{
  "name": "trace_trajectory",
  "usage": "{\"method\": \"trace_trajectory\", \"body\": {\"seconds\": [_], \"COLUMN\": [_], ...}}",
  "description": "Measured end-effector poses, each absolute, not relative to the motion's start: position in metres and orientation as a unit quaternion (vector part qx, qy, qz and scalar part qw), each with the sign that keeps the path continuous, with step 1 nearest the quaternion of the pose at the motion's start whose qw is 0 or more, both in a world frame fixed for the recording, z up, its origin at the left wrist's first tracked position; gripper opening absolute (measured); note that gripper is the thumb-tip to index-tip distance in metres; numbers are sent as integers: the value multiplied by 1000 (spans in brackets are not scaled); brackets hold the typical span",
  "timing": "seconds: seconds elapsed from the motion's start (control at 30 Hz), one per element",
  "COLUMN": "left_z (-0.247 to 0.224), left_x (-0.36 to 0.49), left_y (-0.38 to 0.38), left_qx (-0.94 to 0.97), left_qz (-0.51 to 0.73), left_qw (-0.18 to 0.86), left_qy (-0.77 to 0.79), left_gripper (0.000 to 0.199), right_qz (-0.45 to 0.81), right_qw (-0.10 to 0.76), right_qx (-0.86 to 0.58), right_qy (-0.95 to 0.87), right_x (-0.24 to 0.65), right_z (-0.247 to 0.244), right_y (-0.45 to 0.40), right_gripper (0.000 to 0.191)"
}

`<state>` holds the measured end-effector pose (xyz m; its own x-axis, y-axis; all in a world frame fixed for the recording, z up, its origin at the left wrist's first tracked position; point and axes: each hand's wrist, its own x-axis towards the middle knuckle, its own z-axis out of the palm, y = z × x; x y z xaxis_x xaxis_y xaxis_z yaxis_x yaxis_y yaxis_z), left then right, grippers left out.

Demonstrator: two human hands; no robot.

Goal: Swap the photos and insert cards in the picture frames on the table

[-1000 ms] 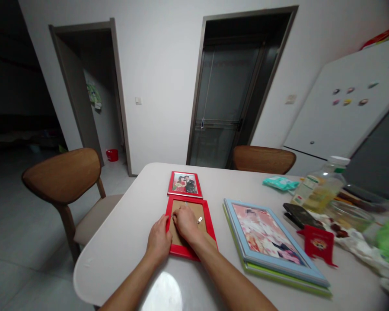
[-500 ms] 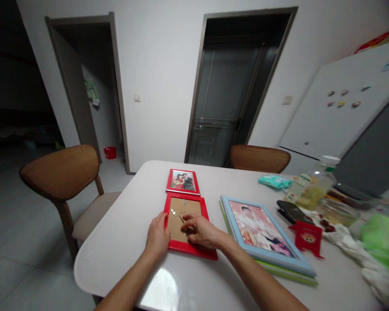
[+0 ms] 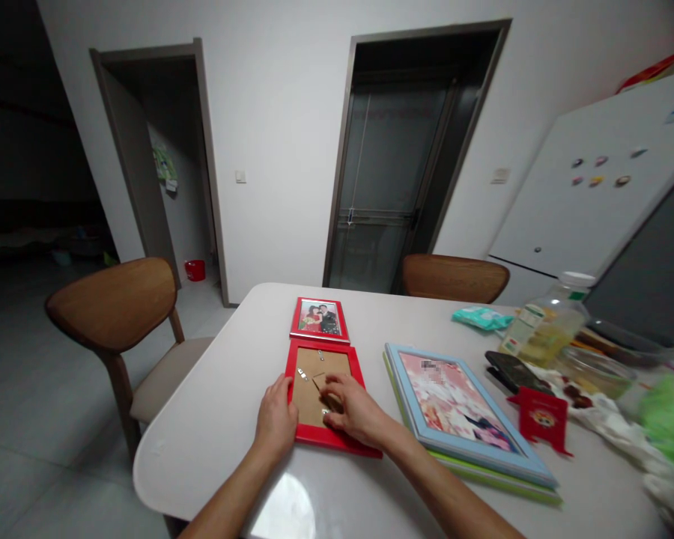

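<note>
A red picture frame [image 3: 365, 382] lies face down on the white table, its brown backing board [image 3: 306, 397] and small metal fittings showing. My left hand [image 3: 276, 418] rests against the frame's left edge, fingers together on the rim. Over the lower right of the backing, my right hand [image 3: 351, 408] has its fingers curved and apart, the fingertips at the board near a metal fitting; nothing is seen in its grasp. Just beyond, a second red frame [image 3: 344, 323] lies face up with a photo of two people.
Right of my hands, a light blue frame [image 3: 413, 397] lies on a green one [image 3: 499, 486]. Farther right are a dark phone-like object [image 3: 511, 368], a red card [image 3: 544, 419], a bottle [image 3: 547, 322] and a teal packet [image 3: 481, 318]. A wooden chair [image 3: 115, 303] stands left.
The view has shifted slightly, so the scene sits a little lower and to the right. My right hand's fingers have moved slightly over the backing; my left hand stays at the frame's edge.
</note>
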<state>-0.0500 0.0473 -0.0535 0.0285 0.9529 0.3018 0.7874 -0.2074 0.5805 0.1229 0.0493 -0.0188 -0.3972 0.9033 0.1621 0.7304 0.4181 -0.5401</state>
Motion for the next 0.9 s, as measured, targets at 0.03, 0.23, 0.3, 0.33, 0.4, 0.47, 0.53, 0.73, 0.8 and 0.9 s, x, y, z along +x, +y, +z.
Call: {"method": "trace_trajectory", "body": {"seconds": [0.03,0.23,0.3,0.33,0.4,0.47,0.53,0.73,0.8,0.9], "left_z": [-54,-55,-55,-56,-56,-57,-58,-59,-58,-56], "left_x": [-50,-50,-51,-51,-51,-51,-51,-51,-51,-51], "left_y": [48,49,49,49,49,50,50,51,50,49], "left_qx": [706,706,707,707,706,704,703,707,709,709], "left_qz": [326,329,331,333,336,337,336,328,327,326], "left_qw": [127,127,127,128,128,127,126,119,117,114], "left_qy": [616,614,612,611,611,612,615,615,614,614], "left_gripper": [47,46,46,47,48,49,49,47,46,47], "right_qz": [185,150,122,108,90,81,71,76,84,100], "right_qw": [224,197,196,195,190,183,179,169,167,167], "right_qx": [-519,-549,-576,-592,-617,-634,-649,-664,-664,-649], "right_qy": [-804,-798,-784,-775,-759,-747,-736,-724,-724,-736], "right_x": [125,123,119,116,111,105,101,99,99,101], "right_z": [-20,-16,-14,-14,-17,-23,-29,-35,-31,-20], "right_y": [47,59,76,86,104,118,125,131,130,121], "right_gripper": [38,43,41,39,32,28,29,34,34,37]}}
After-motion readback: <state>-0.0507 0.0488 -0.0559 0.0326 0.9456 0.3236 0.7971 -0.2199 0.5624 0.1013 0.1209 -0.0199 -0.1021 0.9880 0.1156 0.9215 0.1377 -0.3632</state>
